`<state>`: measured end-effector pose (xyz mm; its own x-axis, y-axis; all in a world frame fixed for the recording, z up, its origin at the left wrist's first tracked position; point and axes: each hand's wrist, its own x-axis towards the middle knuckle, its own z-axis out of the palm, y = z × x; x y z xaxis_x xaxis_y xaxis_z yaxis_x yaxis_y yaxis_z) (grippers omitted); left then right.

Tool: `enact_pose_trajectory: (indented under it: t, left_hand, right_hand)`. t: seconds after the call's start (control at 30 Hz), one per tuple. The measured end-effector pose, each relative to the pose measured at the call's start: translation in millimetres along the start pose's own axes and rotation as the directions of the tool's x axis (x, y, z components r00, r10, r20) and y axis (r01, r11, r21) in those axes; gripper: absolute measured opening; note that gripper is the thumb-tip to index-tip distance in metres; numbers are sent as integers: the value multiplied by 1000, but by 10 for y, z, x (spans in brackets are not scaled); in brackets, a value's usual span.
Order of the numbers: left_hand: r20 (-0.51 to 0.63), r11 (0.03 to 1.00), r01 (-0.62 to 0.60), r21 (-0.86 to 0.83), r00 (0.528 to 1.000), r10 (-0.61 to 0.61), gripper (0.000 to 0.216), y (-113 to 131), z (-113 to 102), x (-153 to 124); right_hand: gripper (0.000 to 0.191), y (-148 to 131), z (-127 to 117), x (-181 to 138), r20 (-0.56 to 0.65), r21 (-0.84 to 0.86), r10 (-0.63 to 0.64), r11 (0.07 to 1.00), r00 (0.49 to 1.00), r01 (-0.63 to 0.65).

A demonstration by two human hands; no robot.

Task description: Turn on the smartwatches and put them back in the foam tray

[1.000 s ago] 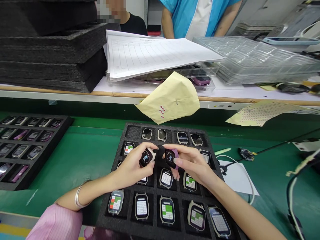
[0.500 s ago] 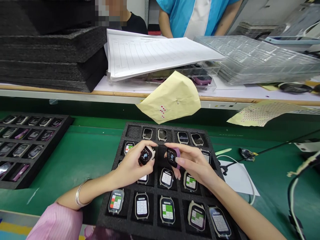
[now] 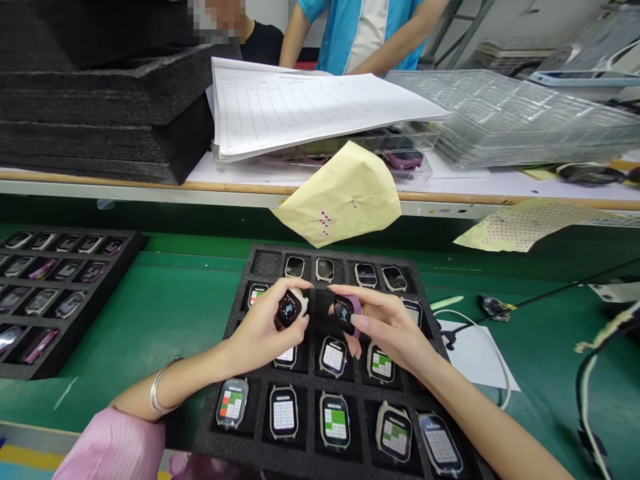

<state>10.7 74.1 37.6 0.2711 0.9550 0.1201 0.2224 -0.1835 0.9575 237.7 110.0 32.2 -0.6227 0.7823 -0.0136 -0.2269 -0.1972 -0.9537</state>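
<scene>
Between thumb and fingers, my left hand (image 3: pixel 267 323) grips a smartwatch with a pale case (image 3: pixel 291 307), its dark lit screen turned up toward me. My right hand (image 3: pixel 387 323) holds a smartwatch with a purple case (image 3: pixel 346 313), tilted, its screen showing a similar small blue picture. Both are held apart above a black foam tray (image 3: pixel 310 413). In the tray's compartments lie several strapless watches, such as one with a green and white grid on its screen (image 3: pixel 335 421). Some compartments are hidden under my hands and forearms.
Another black foam tray (image 3: pixel 117 280) with watches lies at the left. On the shelf stand stacked black foam (image 3: pixel 105 143), paper sheets (image 3: pixel 320 110) and clear plastic trays (image 3: pixel 520 127). Yellow paper (image 3: pixel 345 193) hangs over its edge. Cables (image 3: pixel 590 400) run at the right. Two people are behind the shelf.
My left hand has turned the pale watch slightly, while the right hand looks the same. Behind the shelf, the person in blue has shifted left and moved an arm across.
</scene>
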Motion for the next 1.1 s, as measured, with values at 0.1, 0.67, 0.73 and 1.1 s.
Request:
enact_pose_trajectory:
  t: [0.1, 0.67, 0.73, 1.1]
  left_hand:
    - [11, 1000, 2, 10, 1000, -2, 34, 2, 0, 8]
    - [-45, 998, -34, -61, 999, 31, 36, 6, -12, -18]
    - [-51, 994, 0, -105, 999, -6, 36, -18, -6, 6]
    - [143, 718, 374, -587, 921, -363, 38, -38, -7, 144]
  right_hand:
    - [35, 7, -1, 9, 0, 11, -7, 1000, 1000, 7]
    - [43, -50, 24, -2, -53, 15, 4, 1000, 999, -4]
    - [41, -49, 43, 21, -43, 39, 26, 999, 999, -24]
    - [33, -45, 89, 57, -119, 18, 150, 989, 981, -149]
